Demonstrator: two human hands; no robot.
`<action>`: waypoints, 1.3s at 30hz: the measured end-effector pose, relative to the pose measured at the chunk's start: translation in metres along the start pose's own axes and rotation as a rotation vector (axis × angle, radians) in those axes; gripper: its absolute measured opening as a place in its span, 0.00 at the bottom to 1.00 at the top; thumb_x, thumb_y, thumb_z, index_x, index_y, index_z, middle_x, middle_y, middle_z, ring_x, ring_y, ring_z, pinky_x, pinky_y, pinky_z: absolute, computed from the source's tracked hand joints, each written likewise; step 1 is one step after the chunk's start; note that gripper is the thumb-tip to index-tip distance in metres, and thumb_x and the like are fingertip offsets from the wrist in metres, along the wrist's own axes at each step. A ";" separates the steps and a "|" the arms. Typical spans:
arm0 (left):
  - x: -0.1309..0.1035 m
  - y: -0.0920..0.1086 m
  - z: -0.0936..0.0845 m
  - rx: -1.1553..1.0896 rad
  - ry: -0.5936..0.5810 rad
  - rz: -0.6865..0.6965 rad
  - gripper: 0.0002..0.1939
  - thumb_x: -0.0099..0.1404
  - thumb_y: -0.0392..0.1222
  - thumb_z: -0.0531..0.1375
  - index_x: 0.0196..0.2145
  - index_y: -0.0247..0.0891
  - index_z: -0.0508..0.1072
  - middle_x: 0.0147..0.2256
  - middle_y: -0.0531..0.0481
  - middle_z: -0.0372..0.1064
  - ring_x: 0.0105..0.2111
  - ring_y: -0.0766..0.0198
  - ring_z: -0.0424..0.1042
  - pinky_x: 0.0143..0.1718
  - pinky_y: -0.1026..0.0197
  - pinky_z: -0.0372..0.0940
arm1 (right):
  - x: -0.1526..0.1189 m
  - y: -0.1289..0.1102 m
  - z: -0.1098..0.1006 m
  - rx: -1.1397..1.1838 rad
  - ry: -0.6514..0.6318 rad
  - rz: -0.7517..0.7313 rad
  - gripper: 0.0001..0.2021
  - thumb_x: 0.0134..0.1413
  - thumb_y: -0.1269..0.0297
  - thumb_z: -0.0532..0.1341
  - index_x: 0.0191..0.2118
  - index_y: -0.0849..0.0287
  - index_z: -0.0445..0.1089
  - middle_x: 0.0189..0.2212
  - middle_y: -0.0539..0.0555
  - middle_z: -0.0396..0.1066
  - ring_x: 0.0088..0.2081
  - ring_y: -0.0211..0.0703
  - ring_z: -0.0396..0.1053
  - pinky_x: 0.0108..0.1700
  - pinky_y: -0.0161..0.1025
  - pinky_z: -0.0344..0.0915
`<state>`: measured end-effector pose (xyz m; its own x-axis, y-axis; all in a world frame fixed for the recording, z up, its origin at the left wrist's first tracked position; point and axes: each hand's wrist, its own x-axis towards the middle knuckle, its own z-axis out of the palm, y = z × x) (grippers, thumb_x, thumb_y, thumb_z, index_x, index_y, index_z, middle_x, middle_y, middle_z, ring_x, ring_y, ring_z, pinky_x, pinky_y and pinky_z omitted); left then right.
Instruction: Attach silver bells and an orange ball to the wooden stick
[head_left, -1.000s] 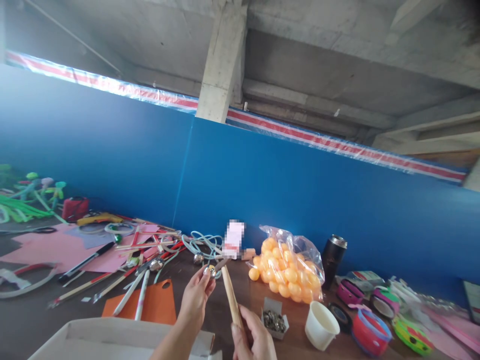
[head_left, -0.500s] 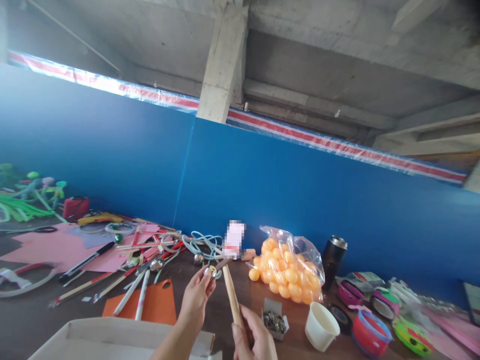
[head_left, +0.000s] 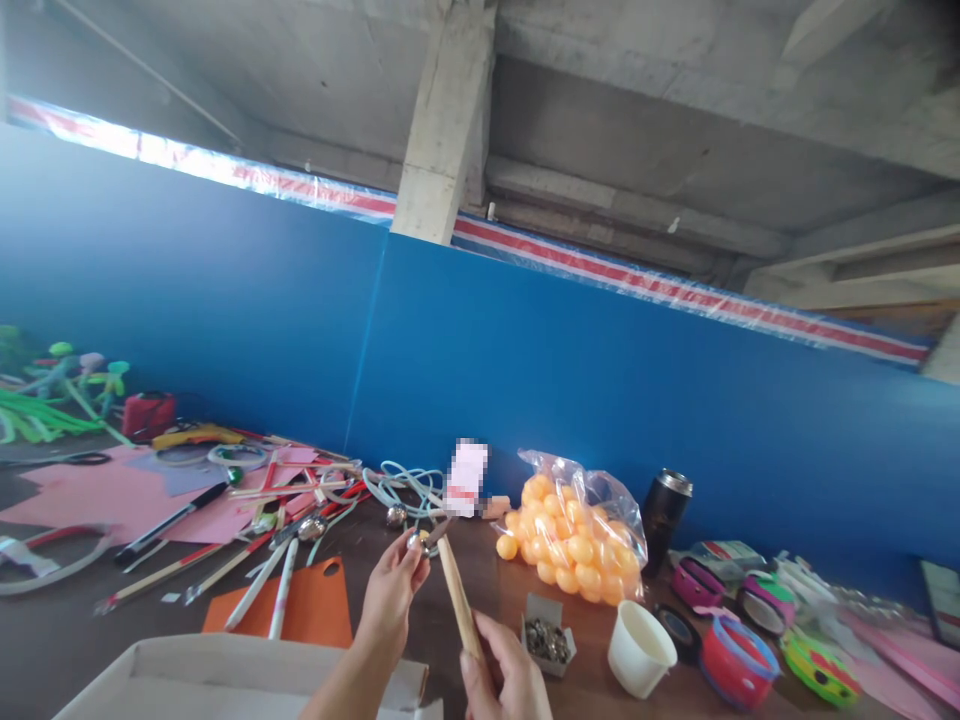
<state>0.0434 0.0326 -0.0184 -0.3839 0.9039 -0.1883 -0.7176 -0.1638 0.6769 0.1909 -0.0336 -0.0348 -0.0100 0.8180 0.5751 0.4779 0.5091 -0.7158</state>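
My left hand (head_left: 394, 590) pinches a small shiny metal ball, which looks like a jingle bell (head_left: 418, 541), between thumb and fingertips above the table. My right hand (head_left: 506, 670) is wrapped round the lower part of a pale wooden stick (head_left: 459, 600), which tilts up and to the left. A narrow dark brown piece (head_left: 437, 533) lies between the stick's top end and the bell; whether it is fixed to either I cannot tell. Right of my right hand stands a small open box (head_left: 566, 640) of small metal pieces.
A white paper cup (head_left: 639, 660), a bag of orange balls (head_left: 577, 540), a black bottle (head_left: 667, 515) and small coloured cases (head_left: 739, 660) stand to the right. Sticks, pink paper (head_left: 90, 490) and an orange sheet (head_left: 322, 605) lie left. A pale cardboard box (head_left: 187, 680) is in front.
The brown piece at the stick's top now overlaps the bell more in view. Both hands keep their holds; the whole view has shifted very slightly.
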 end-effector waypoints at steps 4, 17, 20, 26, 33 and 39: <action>0.000 0.000 0.001 0.013 -0.034 0.012 0.10 0.55 0.31 0.61 0.37 0.35 0.72 0.36 0.45 0.71 0.27 0.71 0.71 0.32 0.66 0.67 | -0.001 0.003 0.002 0.152 -0.031 0.071 0.25 0.51 0.48 0.53 0.46 0.63 0.69 0.30 0.58 0.73 0.11 0.32 0.62 0.10 0.28 0.59; 0.000 -0.001 -0.001 -0.025 -0.060 0.009 0.10 0.55 0.32 0.62 0.37 0.36 0.73 0.36 0.46 0.72 0.28 0.71 0.72 0.33 0.66 0.67 | 0.004 0.000 -0.004 0.163 -0.026 0.102 0.25 0.51 0.48 0.53 0.46 0.64 0.68 0.25 0.55 0.71 0.11 0.32 0.62 0.11 0.27 0.58; 0.000 -0.001 0.000 -0.027 -0.039 0.007 0.10 0.54 0.30 0.61 0.36 0.36 0.73 0.34 0.46 0.71 0.26 0.71 0.72 0.32 0.66 0.67 | 0.004 0.000 -0.006 0.160 -0.152 0.105 0.24 0.51 0.49 0.54 0.47 0.63 0.68 0.28 0.57 0.72 0.12 0.34 0.65 0.12 0.27 0.60; 0.002 -0.001 -0.001 -0.007 -0.073 0.018 0.11 0.56 0.32 0.61 0.38 0.36 0.73 0.38 0.45 0.71 0.29 0.70 0.72 0.33 0.66 0.67 | 0.004 0.001 -0.009 0.168 -0.122 0.072 0.23 0.52 0.52 0.54 0.49 0.63 0.66 0.30 0.58 0.73 0.12 0.33 0.65 0.13 0.28 0.62; 0.002 -0.001 -0.001 -0.024 -0.063 0.012 0.10 0.57 0.31 0.59 0.38 0.35 0.72 0.36 0.45 0.71 0.28 0.71 0.71 0.33 0.66 0.67 | 0.003 -0.001 -0.008 0.150 -0.150 0.098 0.26 0.52 0.49 0.53 0.49 0.65 0.66 0.29 0.58 0.72 0.13 0.34 0.65 0.13 0.29 0.61; 0.001 -0.002 -0.002 -0.035 -0.070 0.006 0.10 0.56 0.31 0.60 0.38 0.34 0.72 0.35 0.45 0.71 0.27 0.71 0.71 0.31 0.66 0.68 | 0.004 -0.007 -0.009 0.159 -0.186 0.102 0.25 0.52 0.50 0.54 0.48 0.64 0.67 0.29 0.57 0.72 0.14 0.34 0.65 0.15 0.29 0.62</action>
<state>0.0427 0.0333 -0.0213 -0.3475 0.9282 -0.1334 -0.7358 -0.1817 0.6523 0.1958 -0.0359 -0.0237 -0.1371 0.8949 0.4248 0.3412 0.4453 -0.8279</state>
